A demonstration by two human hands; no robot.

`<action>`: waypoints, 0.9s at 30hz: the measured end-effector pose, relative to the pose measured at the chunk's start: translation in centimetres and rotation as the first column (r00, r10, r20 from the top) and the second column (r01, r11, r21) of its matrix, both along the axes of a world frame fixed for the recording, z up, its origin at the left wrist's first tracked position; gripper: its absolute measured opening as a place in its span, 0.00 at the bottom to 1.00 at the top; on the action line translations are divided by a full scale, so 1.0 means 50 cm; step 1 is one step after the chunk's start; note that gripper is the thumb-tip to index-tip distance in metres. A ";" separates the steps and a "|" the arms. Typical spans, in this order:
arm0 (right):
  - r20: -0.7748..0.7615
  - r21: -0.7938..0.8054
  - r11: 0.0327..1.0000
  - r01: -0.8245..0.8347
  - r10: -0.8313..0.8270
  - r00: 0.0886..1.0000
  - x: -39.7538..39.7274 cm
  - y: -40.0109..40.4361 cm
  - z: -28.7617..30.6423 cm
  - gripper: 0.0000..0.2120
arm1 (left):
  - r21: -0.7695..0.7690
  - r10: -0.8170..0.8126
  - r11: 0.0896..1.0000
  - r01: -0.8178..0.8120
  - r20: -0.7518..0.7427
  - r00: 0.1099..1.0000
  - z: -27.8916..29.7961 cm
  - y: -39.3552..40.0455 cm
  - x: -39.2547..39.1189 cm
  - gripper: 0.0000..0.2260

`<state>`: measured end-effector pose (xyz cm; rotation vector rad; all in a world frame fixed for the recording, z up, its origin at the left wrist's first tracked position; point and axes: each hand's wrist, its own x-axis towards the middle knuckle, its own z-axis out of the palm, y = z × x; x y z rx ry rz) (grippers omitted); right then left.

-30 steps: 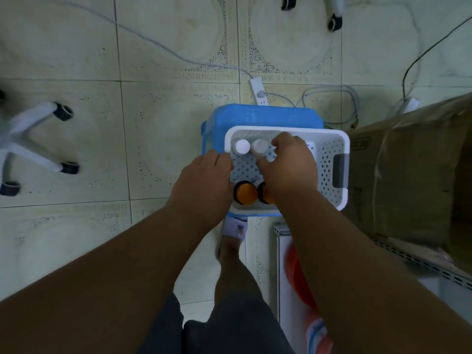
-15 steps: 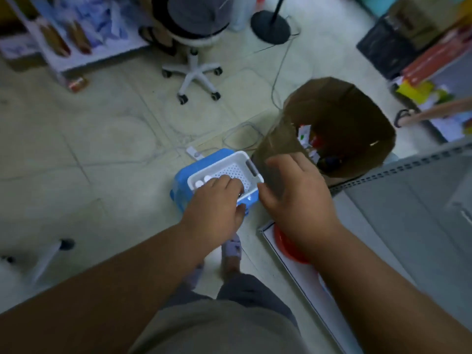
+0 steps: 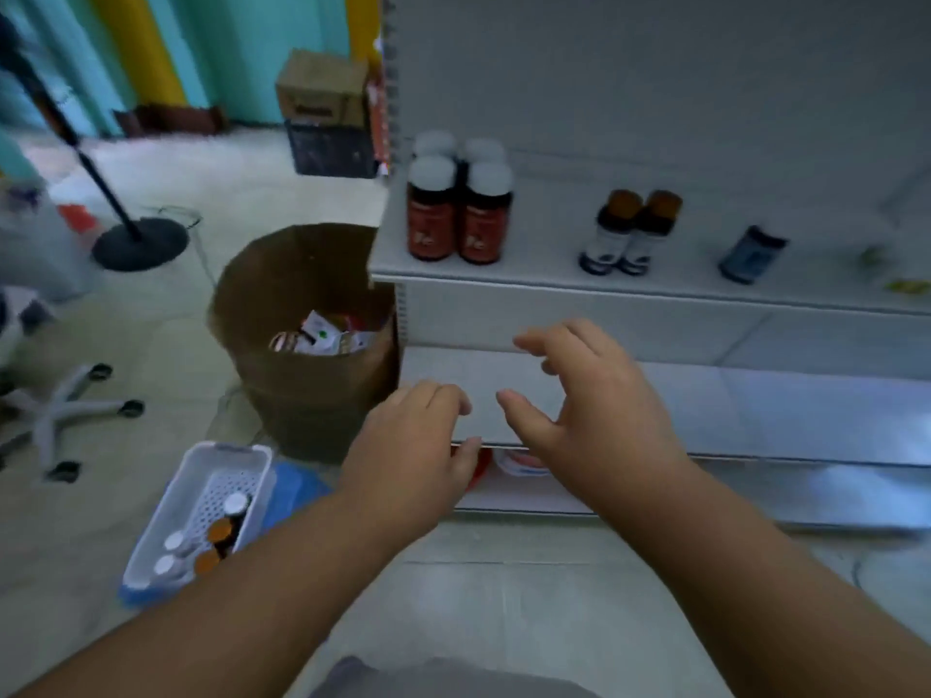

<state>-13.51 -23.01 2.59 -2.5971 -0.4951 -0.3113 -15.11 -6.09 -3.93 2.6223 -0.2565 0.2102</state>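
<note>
Head view, with some blur: both hands hang empty in front of the white shelving, near the front left corner of the lower shelf [image 3: 755,410]. The left hand [image 3: 413,445] is palm down, its fingers [image 3: 443,395] loosely curled and close together, gripping nothing. Its thumb tip lies at the front edge of that shelf; whether it touches the edge I cannot tell. The right hand [image 3: 599,415] is just beside it, over the same shelf. Its fingers [image 3: 534,342] are spread wide and bent like a claw, the thumb pointing towards the left hand, and it holds nothing.

The white basket [image 3: 161,516] sits on a blue stool [image 3: 292,488] on the floor, well to the left of and below the left forearm. Its long axis runs from the near left to the far right, towards the shelving. At its near end lie small bottles [image 3: 220,531] with white and orange caps. Whether they stand or lie is too blurred to tell.

A brown paper bag [image 3: 302,395], open at the top, stands between the basket and the left end of the shelving. On the upper shelf [image 3: 554,284], red bottles [image 3: 456,214] with white caps stand upright at the front left corner. Two small dark bottles [image 3: 624,234] stand further right.
</note>
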 end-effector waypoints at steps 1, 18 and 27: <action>0.000 0.006 0.999 0.051 -0.051 0.999 -0.007 -0.064 0.001 0.20 | 0.009 -0.051 0.999 0.051 0.001 0.999 0.001 -0.058 0.009 0.13; 0.001 0.012 0.874 0.486 -0.486 0.874 0.090 -0.784 0.035 0.18 | -0.024 -0.440 0.898 0.440 0.003 0.898 0.033 -0.797 0.239 0.16; -0.041 -0.009 0.847 0.531 -0.531 0.846 0.248 -0.941 0.050 0.16 | 0.034 -0.429 0.903 0.429 0.003 0.903 0.058 -0.975 0.454 0.20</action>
